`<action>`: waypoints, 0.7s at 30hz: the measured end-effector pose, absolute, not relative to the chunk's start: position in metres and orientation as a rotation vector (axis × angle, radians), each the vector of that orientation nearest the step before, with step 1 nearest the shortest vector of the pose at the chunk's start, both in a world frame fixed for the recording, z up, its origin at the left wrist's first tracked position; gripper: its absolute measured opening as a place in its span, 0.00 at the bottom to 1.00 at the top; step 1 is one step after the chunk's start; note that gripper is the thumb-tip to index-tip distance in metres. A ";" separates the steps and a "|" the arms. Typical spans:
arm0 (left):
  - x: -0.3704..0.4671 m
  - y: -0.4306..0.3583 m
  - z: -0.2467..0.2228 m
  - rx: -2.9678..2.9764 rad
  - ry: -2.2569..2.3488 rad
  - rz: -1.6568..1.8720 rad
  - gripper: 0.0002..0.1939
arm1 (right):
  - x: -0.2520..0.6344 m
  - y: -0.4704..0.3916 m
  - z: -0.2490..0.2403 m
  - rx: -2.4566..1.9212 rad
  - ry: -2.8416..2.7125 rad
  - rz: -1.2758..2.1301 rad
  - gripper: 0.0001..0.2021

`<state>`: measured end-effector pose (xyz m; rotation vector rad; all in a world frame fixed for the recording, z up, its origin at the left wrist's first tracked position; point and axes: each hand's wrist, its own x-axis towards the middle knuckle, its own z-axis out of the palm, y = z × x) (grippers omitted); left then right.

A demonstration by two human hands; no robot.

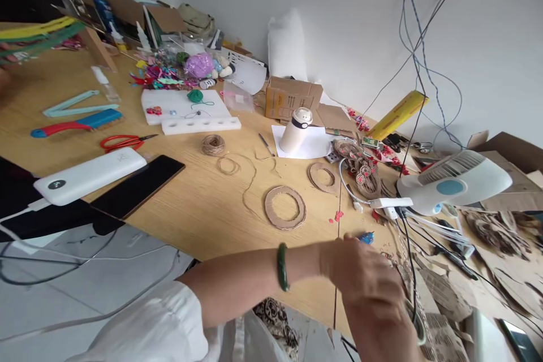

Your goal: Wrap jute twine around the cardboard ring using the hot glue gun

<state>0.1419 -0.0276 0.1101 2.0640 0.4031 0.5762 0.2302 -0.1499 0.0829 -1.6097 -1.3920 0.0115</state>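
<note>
My left hand, on the arm with a green bangle, reaches across to the right and meets my right hand over the table's front edge. Both are blurred and overlap, so their fingers and anything between them cannot be made out. Just beyond them lies a small blue piece. A cardboard ring lies flat to the upper left of my hands, with a second ring behind it. Small red bits are near the rings. Loose twine trails left of the nearer ring, beside a twine coil.
A white tumbler stands behind the rings. At the right are a white fan, cables and cardboard scraps. Red scissors, a brush, a white power bank and a dark phone lie at left.
</note>
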 end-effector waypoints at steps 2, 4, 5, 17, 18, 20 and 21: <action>0.127 0.016 0.100 2.190 0.406 0.673 0.07 | 0.231 -0.150 0.091 -1.434 -1.319 0.173 0.26; 0.108 0.055 0.090 2.298 0.600 0.806 0.08 | 0.239 -0.143 0.093 -1.242 -1.153 0.337 0.21; 0.099 0.072 0.086 2.304 0.726 0.871 0.10 | 0.243 -0.136 0.090 -1.191 -1.051 0.393 0.17; 0.060 0.226 0.034 1.862 1.516 1.234 0.59 | 0.190 -0.030 0.032 -1.297 -1.858 0.168 0.14; 0.063 0.238 0.032 1.833 1.508 1.235 0.63 | 0.189 -0.027 0.029 -1.235 -1.917 0.114 0.16; 0.070 0.259 0.029 1.795 1.470 1.241 0.68 | 0.193 -0.024 0.022 -1.148 -1.951 0.042 0.18; 0.074 0.269 0.027 1.788 1.439 1.252 0.69 | 0.197 -0.024 0.019 -1.140 -1.947 0.022 0.18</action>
